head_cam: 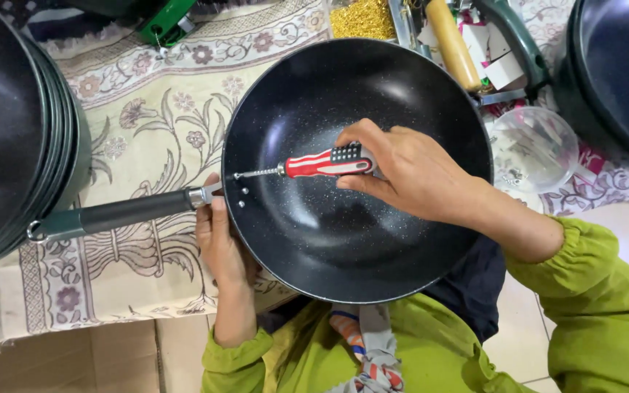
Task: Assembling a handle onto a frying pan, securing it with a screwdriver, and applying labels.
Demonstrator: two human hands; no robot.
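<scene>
head view: a black speckled pan fills the frame's centre, holding only a red-handled screwdriver whose tip meets the screws at the inner left wall. the right hand has its fingers clenched on the screwdriver; the left hand grips the rim beside the dark pan handle.

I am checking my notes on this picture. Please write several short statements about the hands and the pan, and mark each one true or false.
1. The right hand holds a red-and-white-handled screwdriver. True.
2. The screwdriver tip points at the far right wall of the black speckled metal pan. False: it meets the screws at the left wall, by the handle.
3. The left hand grips the pan beside its black handle. True.
4. The pan lies upside down. False: its inside faces up.
</scene>
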